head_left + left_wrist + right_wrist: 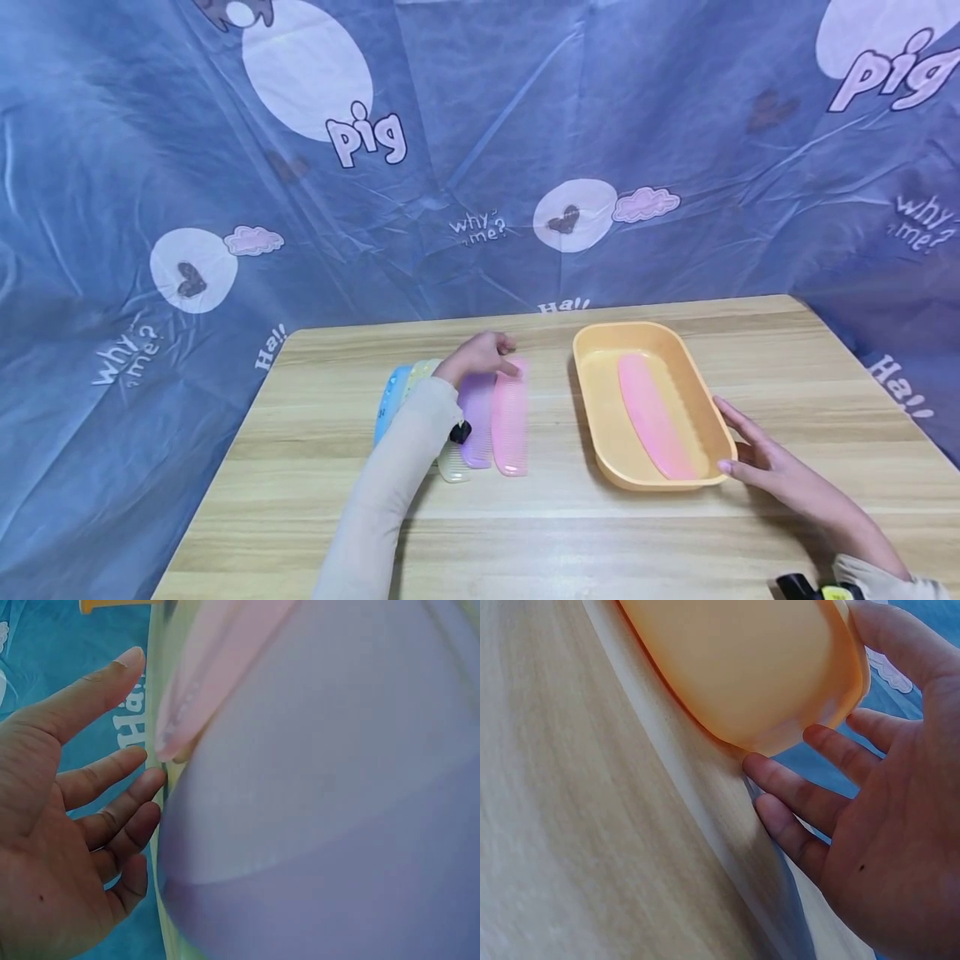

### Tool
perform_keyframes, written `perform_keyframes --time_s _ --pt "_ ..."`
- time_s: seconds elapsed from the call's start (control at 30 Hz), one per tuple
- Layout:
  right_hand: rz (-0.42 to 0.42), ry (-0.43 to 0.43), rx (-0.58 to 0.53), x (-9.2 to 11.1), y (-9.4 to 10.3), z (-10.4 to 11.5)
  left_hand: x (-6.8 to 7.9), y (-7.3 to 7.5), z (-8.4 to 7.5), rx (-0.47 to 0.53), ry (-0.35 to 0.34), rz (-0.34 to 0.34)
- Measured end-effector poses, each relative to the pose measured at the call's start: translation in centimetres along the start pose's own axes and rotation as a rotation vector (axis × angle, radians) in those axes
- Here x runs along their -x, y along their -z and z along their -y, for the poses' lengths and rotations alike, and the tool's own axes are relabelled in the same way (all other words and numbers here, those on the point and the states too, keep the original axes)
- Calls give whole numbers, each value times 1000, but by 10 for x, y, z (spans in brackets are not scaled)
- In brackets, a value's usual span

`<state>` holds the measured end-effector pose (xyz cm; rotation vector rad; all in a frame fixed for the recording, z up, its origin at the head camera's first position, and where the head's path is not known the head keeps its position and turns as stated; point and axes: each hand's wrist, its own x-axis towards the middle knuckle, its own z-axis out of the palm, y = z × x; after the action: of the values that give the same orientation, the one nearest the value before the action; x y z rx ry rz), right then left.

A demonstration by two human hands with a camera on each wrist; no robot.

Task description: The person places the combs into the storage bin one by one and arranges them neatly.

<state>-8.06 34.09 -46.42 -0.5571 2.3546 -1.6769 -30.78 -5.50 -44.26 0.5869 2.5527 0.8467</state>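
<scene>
My left hand (480,357) reaches over the far end of a pink comb (511,433), its thumb and fingers spread apart. In the left wrist view, the fingertips (154,780) hover right by the ends of the pink comb and a purple comb (315,795). Beside the pink comb lie the purple comb, a pale green comb (454,467) and a blue comb (390,400), partly hidden under my forearm. My right hand (780,471) rests against the right side of a yellow-orange tray (588,392), thumb at the near corner of its rim. Another pink comb (652,417) lies inside.
All of this sits on a light wooden table (525,542). Behind it hangs a blue printed cloth (465,125), meeting the table's far edge. A strip of bare tabletop separates the combs from the tray.
</scene>
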Motion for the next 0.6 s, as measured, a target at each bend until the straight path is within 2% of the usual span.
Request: perform_keyframes --time_s 0.13,0.43,0.6 --pt "-3 18 4 0 1 -1 2 -2 -2 -69 12 1" --pt "-4 -3 22 0 2 0 3 -3 -5 -219 47 4" --pt "-1 0 22 0 0 -1 4 -3 -4 -248 56 5"
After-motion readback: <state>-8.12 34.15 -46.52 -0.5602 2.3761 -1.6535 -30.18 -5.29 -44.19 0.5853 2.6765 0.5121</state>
